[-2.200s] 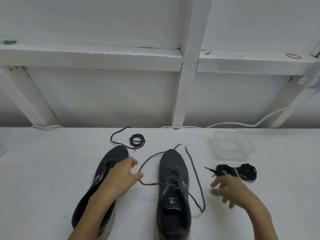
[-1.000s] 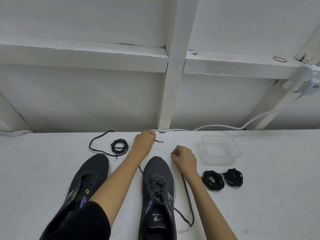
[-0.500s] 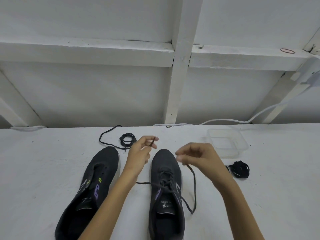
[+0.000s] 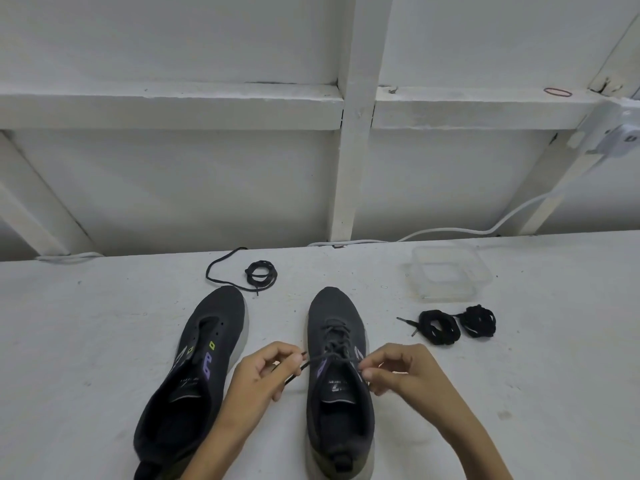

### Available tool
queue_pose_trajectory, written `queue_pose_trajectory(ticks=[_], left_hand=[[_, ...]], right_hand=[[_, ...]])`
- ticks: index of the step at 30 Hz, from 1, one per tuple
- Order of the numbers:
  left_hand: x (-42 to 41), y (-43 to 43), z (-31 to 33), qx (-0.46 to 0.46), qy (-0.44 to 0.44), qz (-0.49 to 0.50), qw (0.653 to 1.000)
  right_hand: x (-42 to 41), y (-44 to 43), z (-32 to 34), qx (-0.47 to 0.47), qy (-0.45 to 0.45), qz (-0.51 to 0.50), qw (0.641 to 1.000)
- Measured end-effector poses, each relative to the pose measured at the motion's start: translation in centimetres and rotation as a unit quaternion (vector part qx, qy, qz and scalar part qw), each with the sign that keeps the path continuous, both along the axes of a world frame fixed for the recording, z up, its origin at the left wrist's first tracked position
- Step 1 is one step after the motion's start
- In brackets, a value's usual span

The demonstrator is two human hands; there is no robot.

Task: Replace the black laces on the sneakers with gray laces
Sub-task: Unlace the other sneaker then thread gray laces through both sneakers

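Since half a second ago, both your hands have come down from over the toe to the top eyelets.

- Left hand (image 4: 263, 375): thumb and forefinger pinch one end of the lace (image 4: 330, 356), and its tip pokes out just past them. The other fingers are curled under.
- Right hand (image 4: 405, 372): fingertips pinch the other end, just beside the tongue.
- The lace runs taut between your two pinches. The rest is crossed up the laced sneaker (image 4: 332, 306) beyond your fingers. I cannot tell whether its shade is gray or black.
- The unlaced sneaker (image 4: 214, 317) lies just left of your left fingers with bare eyelets. Both sneakers sit toe-away on the white table (image 4: 104, 341).
- Beyond your right fingertips and to the right, two black lace bundles (image 4: 439, 327) touch each other.
- Beyond your left fingers, past the unlaced toe, is a coiled lace (image 4: 260, 272) with a loose tail.
- Farthest right, behind the bundles, is a clear container (image 4: 450, 271). A white cable (image 4: 450, 232) runs along the wall.
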State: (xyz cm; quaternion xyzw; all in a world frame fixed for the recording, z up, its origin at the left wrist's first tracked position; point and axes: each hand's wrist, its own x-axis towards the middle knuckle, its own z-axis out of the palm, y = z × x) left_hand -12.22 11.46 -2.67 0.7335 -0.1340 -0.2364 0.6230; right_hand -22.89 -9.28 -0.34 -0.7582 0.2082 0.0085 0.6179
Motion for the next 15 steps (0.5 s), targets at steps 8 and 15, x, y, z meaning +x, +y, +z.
queue_pose_trajectory(ticks=[8,15], left_hand=[[-0.8,0.2,-0.2,-0.018,-0.001,-0.011,1.000],[-1.5,-0.5,0.0,0.012,-0.057,-0.017,0.998]], right_hand=[[0.5,0.0,0.7,-0.126,-0.015,0.062,0.990],[2.1,0.3,1.2,-0.115,-0.004,0.075,0.991]])
